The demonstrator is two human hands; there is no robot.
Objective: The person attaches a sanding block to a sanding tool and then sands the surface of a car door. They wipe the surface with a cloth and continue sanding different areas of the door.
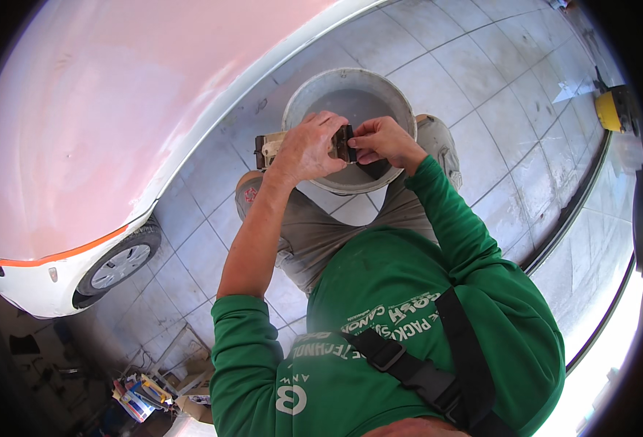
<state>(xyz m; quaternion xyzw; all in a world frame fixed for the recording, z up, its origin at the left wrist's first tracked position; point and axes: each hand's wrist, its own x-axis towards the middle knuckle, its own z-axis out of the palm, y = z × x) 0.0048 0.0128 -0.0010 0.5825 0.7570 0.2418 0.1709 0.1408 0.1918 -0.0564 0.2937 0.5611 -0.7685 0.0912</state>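
Observation:
My left hand (309,146) is wrapped around a long, pale hand sanding block (269,148) with dark metal ends, held level over a round grey bucket (409,102). At the block's right end, the thumb and fingers of my right hand (385,142) pinch the edge of a dark strip (351,144), which looks like sandpaper. Cloudy grey water (354,100) stands in the bucket below both hands. Under my right hand a dark patch shows in the bucket; I cannot tell what it is. My fingers hide the middle of the block.
The bucket stands between my knees on a tiled floor (474,65). To the left is a car body (110,95) with pink and white patches, its wheel (121,258) lower down. A yellow and black object (613,109) lies far right; a cardboard box (194,393) sits lower left.

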